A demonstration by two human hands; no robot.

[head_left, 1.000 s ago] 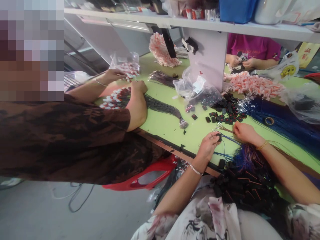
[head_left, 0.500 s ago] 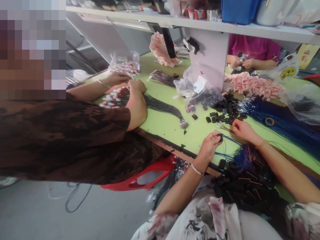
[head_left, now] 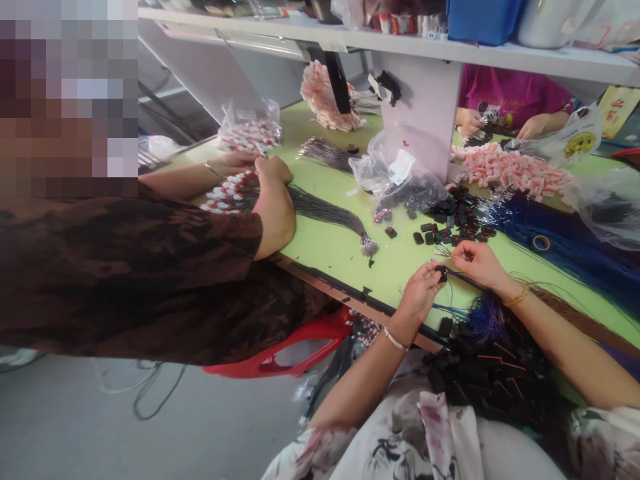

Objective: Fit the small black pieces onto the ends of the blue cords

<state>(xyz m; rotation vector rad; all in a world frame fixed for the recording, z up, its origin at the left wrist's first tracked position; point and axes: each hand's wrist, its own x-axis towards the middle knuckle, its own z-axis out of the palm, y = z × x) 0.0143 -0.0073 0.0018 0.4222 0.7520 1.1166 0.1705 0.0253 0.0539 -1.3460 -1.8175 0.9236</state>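
Note:
My left hand pinches a small black connector housing between thumb and fingers, with thin blue wires trailing from it. Close to its right, my right hand is closed in a pinch on what looks like a thin wire, largely covered by the fingers. Bare metal ends of brownish wires show just beyond those fingertips. Behind both hands lies a loose heap of black connector housings. Below my right wrist a tangle of blue wires leads to a pile of black housings at my lap.
A long bundle of blue wires with a tape roll lies to the right. Plastic bags and pink-white connectors lie farther back. At left a co-worker's arm rests over dark wires. A shelf spans above.
My right hand has moved a little left, closer to the connector housing and the wire ends. My left hand stays nearly where it was. The far co-worker's hands have moved apart.

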